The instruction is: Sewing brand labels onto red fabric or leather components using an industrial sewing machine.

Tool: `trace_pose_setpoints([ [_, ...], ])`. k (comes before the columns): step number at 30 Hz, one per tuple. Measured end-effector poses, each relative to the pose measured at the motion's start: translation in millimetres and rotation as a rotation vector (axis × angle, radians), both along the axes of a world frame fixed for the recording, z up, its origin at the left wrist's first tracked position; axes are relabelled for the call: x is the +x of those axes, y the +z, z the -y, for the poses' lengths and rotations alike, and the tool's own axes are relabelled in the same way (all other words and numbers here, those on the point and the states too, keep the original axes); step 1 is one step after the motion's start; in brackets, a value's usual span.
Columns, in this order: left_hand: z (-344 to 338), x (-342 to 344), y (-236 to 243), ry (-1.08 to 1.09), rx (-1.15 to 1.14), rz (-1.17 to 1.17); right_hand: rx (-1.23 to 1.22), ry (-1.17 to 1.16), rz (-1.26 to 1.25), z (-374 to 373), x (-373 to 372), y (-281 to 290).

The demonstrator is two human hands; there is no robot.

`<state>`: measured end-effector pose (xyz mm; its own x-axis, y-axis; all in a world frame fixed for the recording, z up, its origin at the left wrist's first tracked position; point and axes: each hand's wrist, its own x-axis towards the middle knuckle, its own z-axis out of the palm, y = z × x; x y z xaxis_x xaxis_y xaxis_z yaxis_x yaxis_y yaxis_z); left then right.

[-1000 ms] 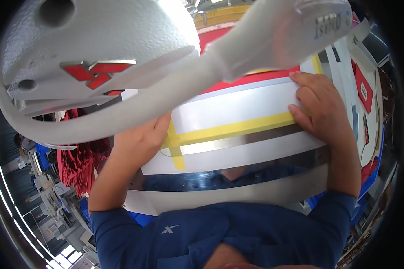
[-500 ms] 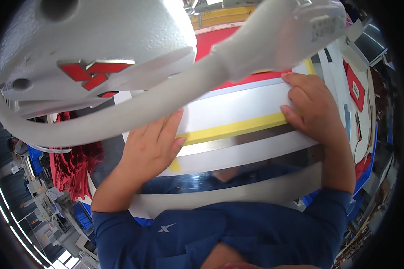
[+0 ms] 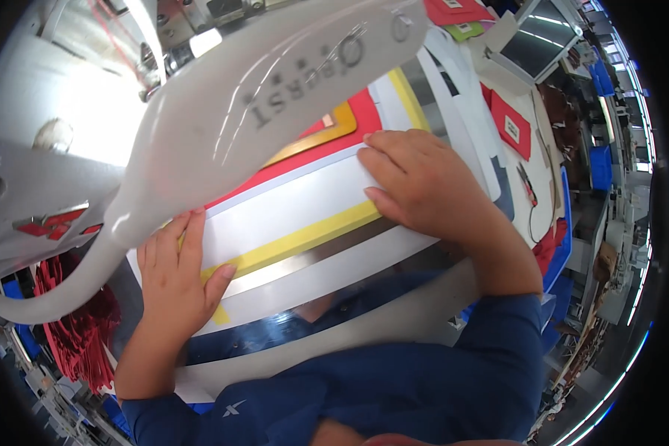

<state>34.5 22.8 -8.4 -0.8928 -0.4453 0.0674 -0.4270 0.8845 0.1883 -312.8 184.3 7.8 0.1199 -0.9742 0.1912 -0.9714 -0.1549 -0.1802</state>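
My left hand (image 3: 172,281) lies flat at the left end of a white strip (image 3: 293,202), fingers stretched toward its far edge and thumb over a band of yellow tape (image 3: 297,244). At the other end, my right hand (image 3: 427,178) rests palm down with its fingers apart; the fingertips touch the strip's far edge, beside a red sheet (image 3: 363,111). Neither hand grips anything. Beyond the strip, a yellow-orange frame piece (image 3: 333,134) sits on the red sheet, partly hidden by a translucent pale lamp head (image 3: 193,119).
A grey-white machine body (image 3: 37,175) stands at left, with the lamp's bent arm (image 3: 67,293) crossing before it. Below it hang red pieces (image 3: 78,320). On the right-hand table lie a red packet (image 3: 509,125) and red-handled snips (image 3: 527,186).
The camera view has turned, so the machine, lamp and both hands sit further left in the picture. More of the yellow-orange frame piece shows. Both hands stay on the white strip.
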Motion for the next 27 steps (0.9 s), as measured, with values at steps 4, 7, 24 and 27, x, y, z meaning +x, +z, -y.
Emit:
trace_pose_setpoints([
  [4, -2, -1, 2, 0.024, -0.013, 0.041, -0.037, 0.028, 0.0, -1, -1, 0],
  [7, -4, -4, 4, 0.025, -0.012, 0.06, 0.055, 0.012, 0.036, -4, -5, -2],
  [24, -3, 7, -3, 0.029, -0.143, 0.012, -0.066, -0.623, 0.134, -46, -98, 22],
  [27, -5, 6, 0, 0.03, -0.142, -0.013, -0.003, -0.803, 0.044, -94, -170, -6],
])
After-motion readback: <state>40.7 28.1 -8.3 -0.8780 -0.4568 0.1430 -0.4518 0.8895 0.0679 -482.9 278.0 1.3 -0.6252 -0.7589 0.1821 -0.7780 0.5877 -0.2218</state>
